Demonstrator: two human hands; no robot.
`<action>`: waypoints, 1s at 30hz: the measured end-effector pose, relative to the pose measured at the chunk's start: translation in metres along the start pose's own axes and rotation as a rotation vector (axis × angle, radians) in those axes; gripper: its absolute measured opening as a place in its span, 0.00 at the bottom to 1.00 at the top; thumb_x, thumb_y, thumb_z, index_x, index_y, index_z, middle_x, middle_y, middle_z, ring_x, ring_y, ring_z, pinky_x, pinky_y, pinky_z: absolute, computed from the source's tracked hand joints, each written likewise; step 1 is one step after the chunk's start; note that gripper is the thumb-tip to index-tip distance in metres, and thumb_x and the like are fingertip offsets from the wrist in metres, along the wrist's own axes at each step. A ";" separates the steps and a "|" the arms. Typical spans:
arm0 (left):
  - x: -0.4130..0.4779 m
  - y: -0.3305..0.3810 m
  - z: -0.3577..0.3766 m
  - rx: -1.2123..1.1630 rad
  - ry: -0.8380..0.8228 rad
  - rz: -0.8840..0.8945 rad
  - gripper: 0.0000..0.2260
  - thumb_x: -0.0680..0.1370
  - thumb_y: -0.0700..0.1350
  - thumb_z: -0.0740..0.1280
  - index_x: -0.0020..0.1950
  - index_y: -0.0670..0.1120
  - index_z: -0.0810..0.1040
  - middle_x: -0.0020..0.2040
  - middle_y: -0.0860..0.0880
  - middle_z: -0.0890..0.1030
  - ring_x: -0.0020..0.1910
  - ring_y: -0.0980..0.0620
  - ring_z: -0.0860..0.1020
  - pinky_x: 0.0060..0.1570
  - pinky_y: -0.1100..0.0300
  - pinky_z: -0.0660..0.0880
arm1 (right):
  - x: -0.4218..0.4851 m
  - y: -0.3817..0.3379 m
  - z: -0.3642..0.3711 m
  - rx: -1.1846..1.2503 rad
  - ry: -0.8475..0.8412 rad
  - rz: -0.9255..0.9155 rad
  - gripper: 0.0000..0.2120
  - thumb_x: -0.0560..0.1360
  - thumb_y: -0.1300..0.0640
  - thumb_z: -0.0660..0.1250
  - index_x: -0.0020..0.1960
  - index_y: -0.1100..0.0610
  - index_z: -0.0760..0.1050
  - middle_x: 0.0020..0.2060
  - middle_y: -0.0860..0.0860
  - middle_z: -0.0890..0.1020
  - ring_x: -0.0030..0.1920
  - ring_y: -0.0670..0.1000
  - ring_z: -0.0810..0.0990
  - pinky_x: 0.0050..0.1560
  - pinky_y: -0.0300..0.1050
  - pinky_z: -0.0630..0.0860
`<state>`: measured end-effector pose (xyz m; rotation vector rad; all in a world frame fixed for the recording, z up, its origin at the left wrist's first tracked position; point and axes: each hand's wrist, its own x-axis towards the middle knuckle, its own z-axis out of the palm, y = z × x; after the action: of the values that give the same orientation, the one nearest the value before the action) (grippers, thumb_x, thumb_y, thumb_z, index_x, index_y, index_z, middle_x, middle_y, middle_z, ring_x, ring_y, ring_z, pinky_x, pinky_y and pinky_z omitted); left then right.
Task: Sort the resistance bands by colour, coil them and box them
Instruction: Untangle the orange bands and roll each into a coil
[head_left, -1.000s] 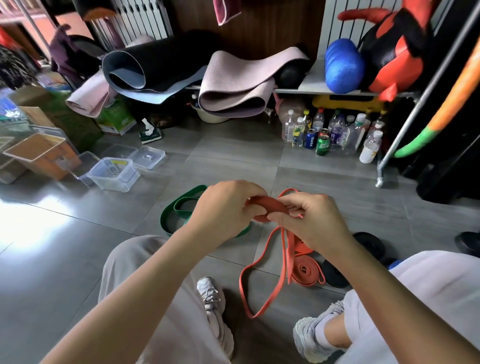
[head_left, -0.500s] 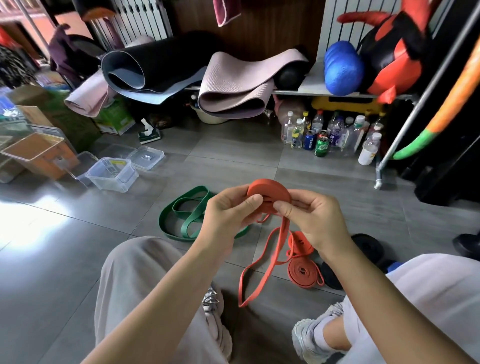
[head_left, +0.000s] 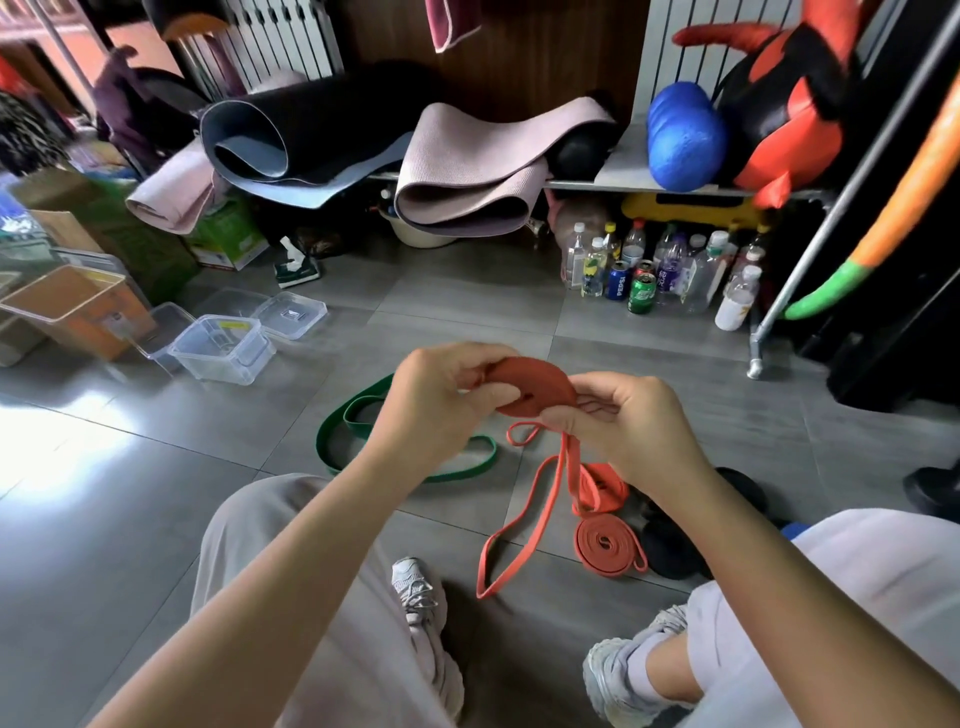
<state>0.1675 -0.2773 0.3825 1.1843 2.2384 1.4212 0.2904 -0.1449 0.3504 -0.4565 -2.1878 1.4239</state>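
- Head camera looks down on both hands, raised over the grey tile floor (head_left: 156, 493) between the person's knees.
- I see the left hand (head_left: 431, 410) with fingers curled, pinching the near-left edge of a half-wound orange band (head_left: 535, 387).
- I see the right hand (head_left: 634, 426) pinching the same roll from the other side, thumb and fingertips on its lower edge.
- The roll sits flat between the two hands, clear of the floor; its loose tail (head_left: 567, 457) hangs from under the right hand, and its end loop appears to lie on the tiles.
- Just right of that tail, a coiled orange band (head_left: 605, 545) lies on the floor, with another orange band (head_left: 602, 486) bunched right behind it.
- Dark round items (head_left: 670, 551) lie beside that coil; I cannot tell what they are.
- A green band (head_left: 326, 444) lies uncoiled on the floor, partly hidden by the left hand.
- Farther left, a clear plastic box (head_left: 223, 338) stands open, its lid (head_left: 291, 314) beside it.
- Bottles and cans (head_left: 670, 270) stand under the shelf, and rolled mats (head_left: 467, 171) are piled behind.
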 end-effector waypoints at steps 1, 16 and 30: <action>0.002 0.001 -0.001 -0.120 0.038 -0.028 0.17 0.70 0.31 0.71 0.43 0.54 0.81 0.35 0.60 0.82 0.36 0.59 0.81 0.42 0.64 0.78 | 0.001 0.001 0.000 0.034 0.012 0.005 0.14 0.67 0.61 0.75 0.40 0.40 0.80 0.36 0.43 0.85 0.40 0.46 0.84 0.47 0.45 0.80; 0.028 0.005 0.015 -0.235 0.094 -0.057 0.15 0.73 0.36 0.71 0.52 0.53 0.75 0.50 0.53 0.80 0.51 0.49 0.80 0.46 0.59 0.77 | 0.038 -0.012 -0.014 0.036 0.034 -0.035 0.10 0.71 0.66 0.70 0.49 0.53 0.81 0.38 0.44 0.85 0.40 0.43 0.83 0.46 0.36 0.78; 0.102 0.016 0.004 -0.216 0.012 -0.029 0.13 0.71 0.32 0.71 0.44 0.50 0.78 0.39 0.52 0.83 0.38 0.56 0.81 0.42 0.62 0.79 | 0.103 -0.009 -0.045 0.008 0.014 -0.135 0.15 0.68 0.64 0.74 0.45 0.44 0.79 0.37 0.37 0.82 0.38 0.36 0.81 0.43 0.28 0.75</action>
<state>0.1125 -0.1964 0.4155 1.0709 2.0388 1.6144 0.2305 -0.0605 0.3966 -0.3084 -2.1580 1.3526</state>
